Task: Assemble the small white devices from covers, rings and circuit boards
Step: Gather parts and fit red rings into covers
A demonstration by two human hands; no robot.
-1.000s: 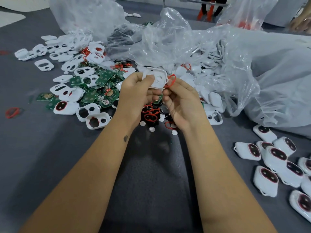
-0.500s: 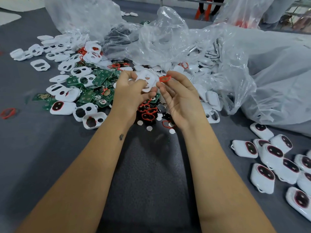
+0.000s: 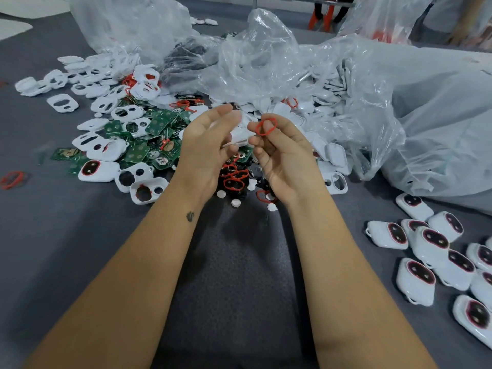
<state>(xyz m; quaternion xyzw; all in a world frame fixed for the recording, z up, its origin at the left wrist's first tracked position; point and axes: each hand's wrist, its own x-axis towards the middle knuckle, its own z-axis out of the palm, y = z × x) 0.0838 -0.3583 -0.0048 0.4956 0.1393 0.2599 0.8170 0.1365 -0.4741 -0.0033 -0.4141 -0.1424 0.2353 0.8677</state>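
Note:
My left hand [image 3: 205, 147] holds a white cover [image 3: 238, 134] between its fingers and thumb, raised above the parts heap. My right hand [image 3: 282, 155] pinches a red ring [image 3: 266, 127] at its fingertips, just right of the cover and apart from it. Below the hands lie loose red rings [image 3: 234, 179] and small white discs [image 3: 235, 202]. Green circuit boards [image 3: 149, 145] and empty white covers [image 3: 106, 102] are spread at the left. Several assembled white devices [image 3: 431, 251] with dark, red-rimmed windows lie at the right.
Crumpled clear plastic bags [image 3: 346, 89] full of white parts fill the back and right of the grey table [image 3: 231, 275]. A stray red ring [image 3: 12, 179] lies at the far left. An orange stool [image 3: 322, 17] stands beyond the table.
The ring was at the cover's right edge a second ago. My right hand has since drawn it away to the right, and my left hand has turned the cover and lowered it slightly.

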